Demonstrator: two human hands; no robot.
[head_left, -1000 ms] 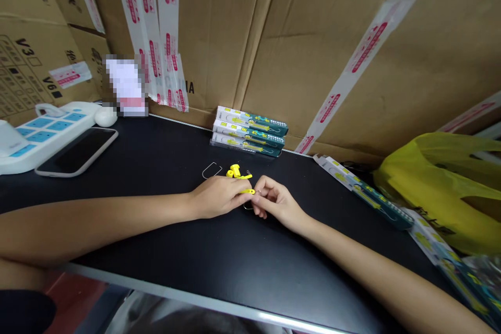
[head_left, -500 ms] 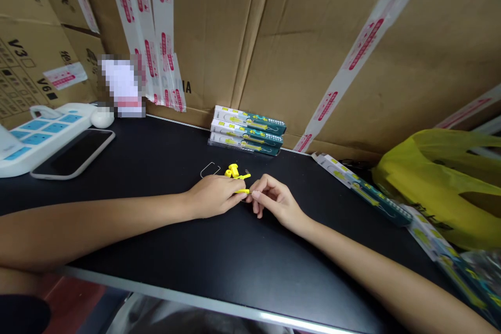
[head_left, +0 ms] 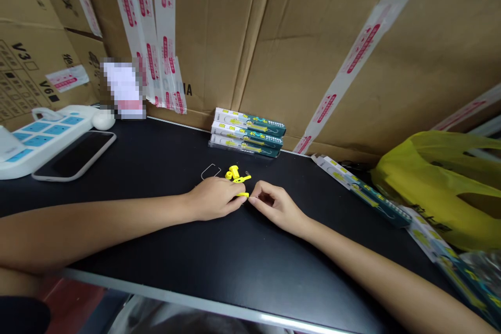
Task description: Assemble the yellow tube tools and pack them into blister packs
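My left hand (head_left: 215, 198), palm down near the middle of the dark table, is closed on a slim yellow plastic piece (head_left: 243, 194) whose end sticks out past the fingers. Beside it, my right hand (head_left: 277, 206) pinches a thin metal wire (head_left: 256, 197) between thumb and forefinger, right at the tip of that piece. Whether wire and plastic are joined, I cannot tell. Just beyond the left hand lie a yellow flanged plug (head_left: 234, 170), a small round yellow part (head_left: 228, 175), a flat yellow strip (head_left: 242, 179), a tiny spring (head_left: 247, 173) and a bent wire loop (head_left: 210, 170).
Stacked boxes with a spring scale pictured on them (head_left: 246, 133) stand against the cardboard wall (head_left: 219, 36). More such boxes (head_left: 362, 188) lie at the right, by a yellow plastic bag (head_left: 422, 177). At the left are a phone (head_left: 74, 155) and a white power strip (head_left: 43, 135).
My right hand's fingers have curled in more and the hand sits slightly lower. The yellow piece's tip has dropped a little; the loose parts stay put.
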